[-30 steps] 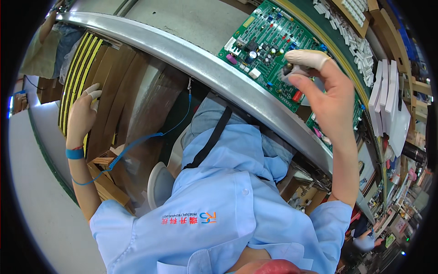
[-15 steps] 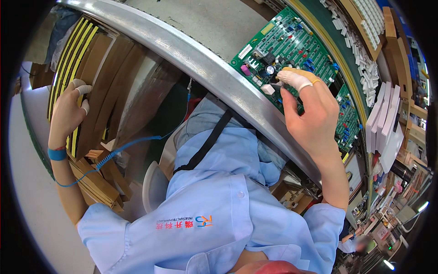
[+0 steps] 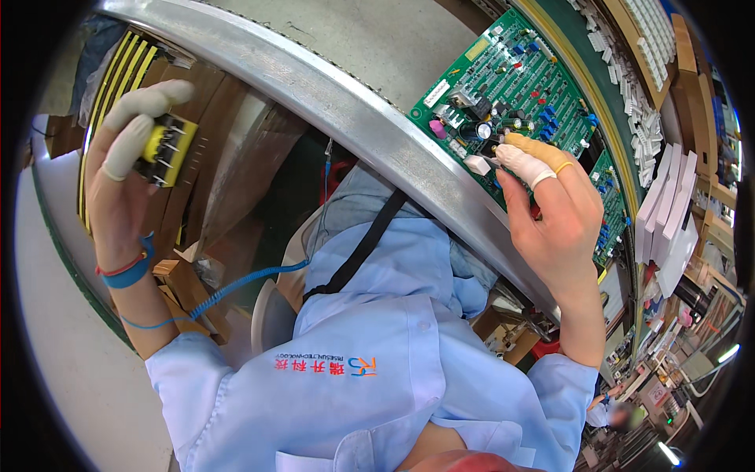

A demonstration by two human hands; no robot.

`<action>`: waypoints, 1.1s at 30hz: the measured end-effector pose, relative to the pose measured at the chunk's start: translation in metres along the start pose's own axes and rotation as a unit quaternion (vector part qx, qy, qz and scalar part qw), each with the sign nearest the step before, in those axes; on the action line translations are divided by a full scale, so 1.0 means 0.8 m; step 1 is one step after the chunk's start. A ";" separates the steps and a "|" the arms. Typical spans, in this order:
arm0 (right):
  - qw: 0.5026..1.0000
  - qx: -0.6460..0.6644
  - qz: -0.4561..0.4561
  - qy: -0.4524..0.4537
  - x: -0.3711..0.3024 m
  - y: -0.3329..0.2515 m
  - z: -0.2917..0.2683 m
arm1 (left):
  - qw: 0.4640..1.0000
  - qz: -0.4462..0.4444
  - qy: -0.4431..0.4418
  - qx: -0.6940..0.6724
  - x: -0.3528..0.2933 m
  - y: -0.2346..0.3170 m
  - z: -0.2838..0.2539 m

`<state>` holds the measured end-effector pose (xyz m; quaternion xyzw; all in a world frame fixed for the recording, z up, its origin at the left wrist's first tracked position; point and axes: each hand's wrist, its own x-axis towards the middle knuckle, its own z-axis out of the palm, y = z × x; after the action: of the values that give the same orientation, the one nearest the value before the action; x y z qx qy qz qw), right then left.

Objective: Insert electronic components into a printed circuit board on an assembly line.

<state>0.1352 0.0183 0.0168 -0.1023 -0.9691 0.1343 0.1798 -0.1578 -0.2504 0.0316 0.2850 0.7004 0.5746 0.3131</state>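
Observation:
My left hand (image 3: 124, 153), in white finger cots, holds up a yellow-and-black transformer (image 3: 182, 151) with its metal pins showing. Its fingers wrap over the part, above the boxes at the left. My right hand (image 3: 554, 208), with white and tan finger cots, is at the near edge of a green circuit board (image 3: 503, 72). Thumb and fingertips there close around a small dark piece beside a white block (image 3: 476, 164) and a round black capacitor (image 3: 475, 131); the fingers partly hide what they pinch. The board carries many small blue and red parts.
A metal rail (image 3: 338, 102) curves between me and the board. Cardboard dividers with yellow edges (image 3: 118, 75) stand at the left. A second green board (image 3: 605, 185) lies beyond my right hand. White pieces (image 3: 629, 134) line the right side. A blue coiled cord (image 3: 236, 291) runs from my left wristband.
My left hand has come up from the yellow-edged dividers with the transformer in it. My right hand has shifted slightly right and down, together with the board.

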 end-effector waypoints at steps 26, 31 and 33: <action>0.982 0.115 0.133 0.064 -0.037 0.024 -0.069 | 0.937 0.225 -0.258 0.067 0.075 0.027 0.194; 0.962 0.074 0.176 0.194 -0.075 0.051 -0.078 | 0.886 0.325 -0.286 0.167 0.089 0.060 0.259; 0.949 0.059 0.199 0.238 -0.091 0.061 -0.075 | 0.748 0.462 -0.277 0.389 0.092 0.078 0.273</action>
<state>0.2318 0.0597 0.0332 -0.3116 -0.8483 0.1966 0.3802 -0.0353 -0.0469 0.0534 0.8172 0.5290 0.2229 0.0517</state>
